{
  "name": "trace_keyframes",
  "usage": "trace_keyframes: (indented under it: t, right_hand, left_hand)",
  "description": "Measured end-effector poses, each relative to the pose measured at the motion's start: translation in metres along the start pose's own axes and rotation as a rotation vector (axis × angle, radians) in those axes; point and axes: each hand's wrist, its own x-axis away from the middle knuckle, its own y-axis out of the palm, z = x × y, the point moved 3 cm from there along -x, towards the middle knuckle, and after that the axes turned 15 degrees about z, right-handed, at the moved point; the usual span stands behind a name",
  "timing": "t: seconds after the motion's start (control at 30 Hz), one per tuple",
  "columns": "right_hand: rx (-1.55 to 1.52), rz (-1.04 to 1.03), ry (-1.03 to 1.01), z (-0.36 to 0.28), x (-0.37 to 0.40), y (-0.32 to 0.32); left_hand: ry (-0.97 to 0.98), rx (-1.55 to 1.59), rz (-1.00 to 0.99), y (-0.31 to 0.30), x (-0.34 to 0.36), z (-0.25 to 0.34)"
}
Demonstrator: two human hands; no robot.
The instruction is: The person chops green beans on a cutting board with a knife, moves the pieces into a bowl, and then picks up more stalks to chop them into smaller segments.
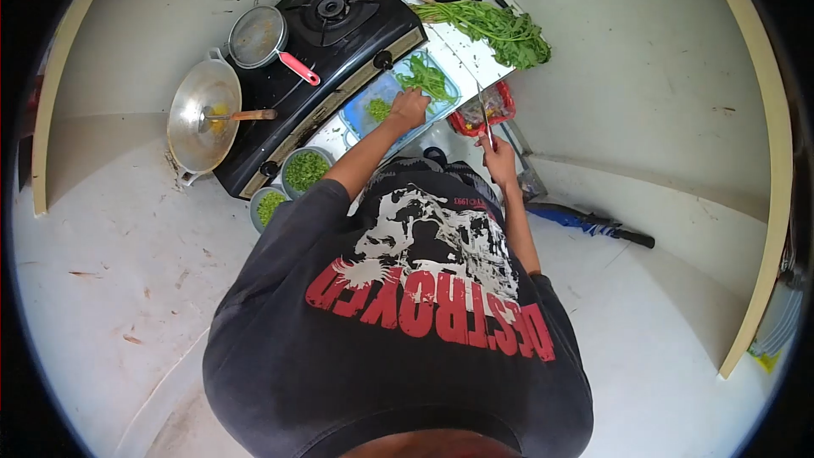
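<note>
My left hand [410, 108] is on the blue cutting board [359, 121], its fingers curled down on a small bunch of leafy greens [426, 78]. The leaves spread from the fingertips toward the far end of the board. Close by, on the stove side of this hand, lies a little heap of chopped greens [378, 109]. My right hand [498, 159] is closed round the handle of a knife [486, 114]. Its blade points away from me, off the board and above a red basket [506, 100] with scraps in it.
A black gas stove [292, 106] carries a strainer [257, 36] with a red handle. Beside it is a wok [193, 123] with a wooden-handled utensil. Two bowls of chopped greens [306, 170] stand near my left arm. A large leafy bunch [500, 30] lies at the back; an umbrella [585, 220] is at right.
</note>
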Motion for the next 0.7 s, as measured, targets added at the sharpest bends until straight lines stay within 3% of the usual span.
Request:
trace_keyframes:
  t: [0.53, 0.7]
  right_hand:
    - [-0.095, -0.120, -0.021, 0.002, -0.067, -0.027]
    - [-0.114, -0.197, -0.013, 0.000, -0.082, -0.033]
  left_hand:
    - [-0.425, 0.093, 0.252, 0.020, -0.011, -0.005]
    - [-0.740, 0.326, 0.368, 0.013, -0.005, -0.019]
